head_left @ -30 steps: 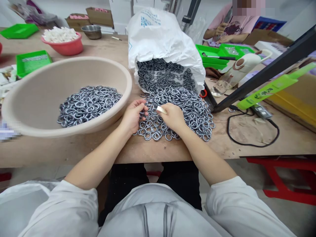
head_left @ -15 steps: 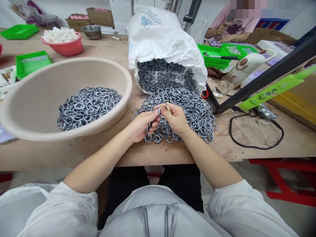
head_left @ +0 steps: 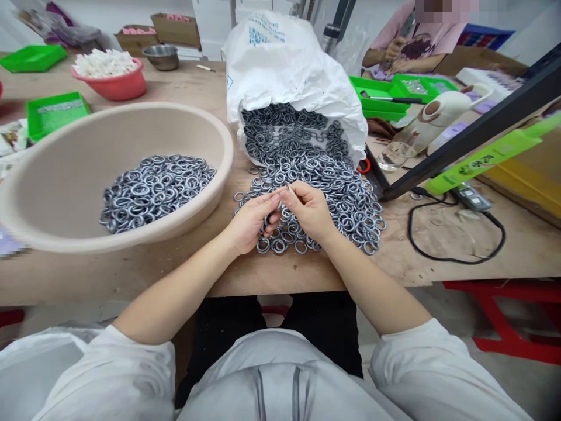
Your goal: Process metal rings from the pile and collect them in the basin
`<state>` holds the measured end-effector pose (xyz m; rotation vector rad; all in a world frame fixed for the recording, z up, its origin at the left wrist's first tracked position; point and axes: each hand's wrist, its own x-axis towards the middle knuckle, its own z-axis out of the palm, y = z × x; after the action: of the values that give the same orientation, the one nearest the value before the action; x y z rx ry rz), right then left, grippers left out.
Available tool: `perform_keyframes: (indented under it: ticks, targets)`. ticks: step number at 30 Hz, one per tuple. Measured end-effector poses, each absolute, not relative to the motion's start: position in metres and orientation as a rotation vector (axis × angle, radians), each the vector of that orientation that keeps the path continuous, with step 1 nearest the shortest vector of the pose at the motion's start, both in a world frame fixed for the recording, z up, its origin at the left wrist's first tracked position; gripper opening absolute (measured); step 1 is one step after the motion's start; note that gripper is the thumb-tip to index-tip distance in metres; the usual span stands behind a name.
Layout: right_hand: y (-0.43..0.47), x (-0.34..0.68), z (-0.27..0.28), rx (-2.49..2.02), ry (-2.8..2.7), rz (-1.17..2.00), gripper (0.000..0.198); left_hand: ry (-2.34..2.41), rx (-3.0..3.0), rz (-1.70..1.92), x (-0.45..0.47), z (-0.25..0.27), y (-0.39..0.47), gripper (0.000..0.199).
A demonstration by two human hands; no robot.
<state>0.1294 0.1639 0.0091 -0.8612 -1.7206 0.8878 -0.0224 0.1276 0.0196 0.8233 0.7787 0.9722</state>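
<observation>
My left hand (head_left: 255,221) is closed on grey rings, with a ring (head_left: 267,220) showing between its curled fingers. My right hand (head_left: 308,211) meets it at the fingertips and pinches a thin, light-coloured stick (head_left: 288,187), mostly hidden by the fingers. Both hands are just above the near part of a loose pile of grey rings (head_left: 346,199). This pile spills from the mouth of a large white sack (head_left: 289,70) lying on the table. To the left, a wide beige basin (head_left: 48,169) holds a heap of similar rings (head_left: 153,190).
A black slanted bar (head_left: 464,128) rises on the right, near a black cable (head_left: 409,231) and a clear bottle (head_left: 405,143). Behind the basin are a red bowl (head_left: 116,89) of white pieces and a green tray (head_left: 35,126). Another person (head_left: 421,44) sits at the back right.
My fingertips have come closer together, and the ring held up between them is now mostly covered. Less of the stick shows. The view has shifted very slightly.
</observation>
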Motion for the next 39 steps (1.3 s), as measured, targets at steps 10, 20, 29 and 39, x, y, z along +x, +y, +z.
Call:
perform_keyframes:
  ticks: [10, 20, 29, 39]
  targets:
    - [0.152, 0.134, 0.016, -0.812, -2.017, 0.636, 0.048, 0.802, 0.828, 1.055, -0.025, 0.020, 0.130, 0.031]
    - [0.148, 0.133, 0.017, -0.821, -2.016, 0.650, 0.049, 0.775, 0.833, 1.038, -0.026, 0.022, 0.129, 0.030]
    - [0.179, 0.147, 0.008, -1.246, -1.825, 0.545, 0.054, 0.643, 0.824, 0.994, -0.025, 0.031, 0.123, 0.030]
    - [0.170, 0.119, 0.001, -1.628, -2.434, 0.147, 0.024, 0.786, 0.513, 1.238, -0.042, 0.037, 0.141, 0.007]
